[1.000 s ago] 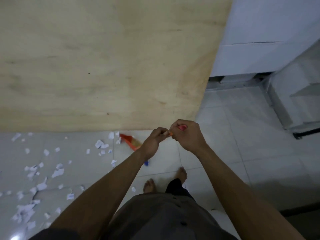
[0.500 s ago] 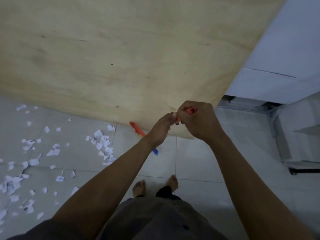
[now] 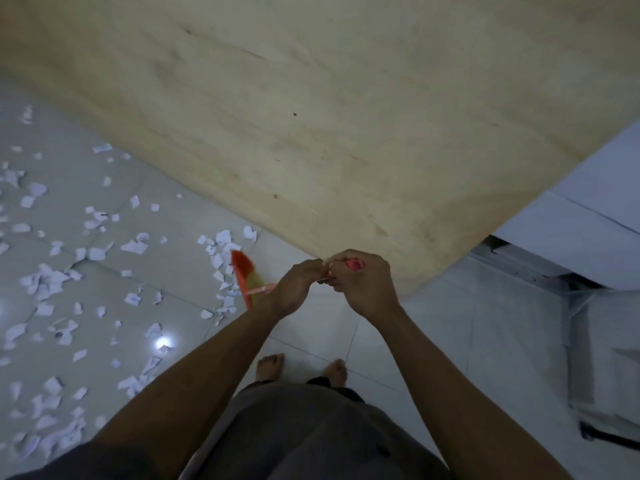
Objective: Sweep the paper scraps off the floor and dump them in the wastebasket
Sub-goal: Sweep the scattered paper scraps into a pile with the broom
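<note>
Both hands grip the top of a broom's orange handle. My right hand (image 3: 362, 284) is closed around the upper end and my left hand (image 3: 294, 287) holds the handle just below it. The broom's orange and yellow bristle head (image 3: 246, 278) rests on the white tiled floor (image 3: 450, 327), beside a small heap of white paper scraps (image 3: 221, 268). Many more scraps (image 3: 45, 285) lie scattered across the floor to the left. No wastebasket is in view.
A large plywood board (image 3: 311, 116) fills the top of the view, its lower corner just behind my hands. A white wall or cabinet (image 3: 595, 216) stands at the right, with a dark gap under it. My bare feet (image 3: 301, 368) stand on the tiles below my hands.
The broom head has swung left and toward me, pushing scraps into a denser line beside it. The view has tilted and shifted right; both hands have stayed on the handle.
</note>
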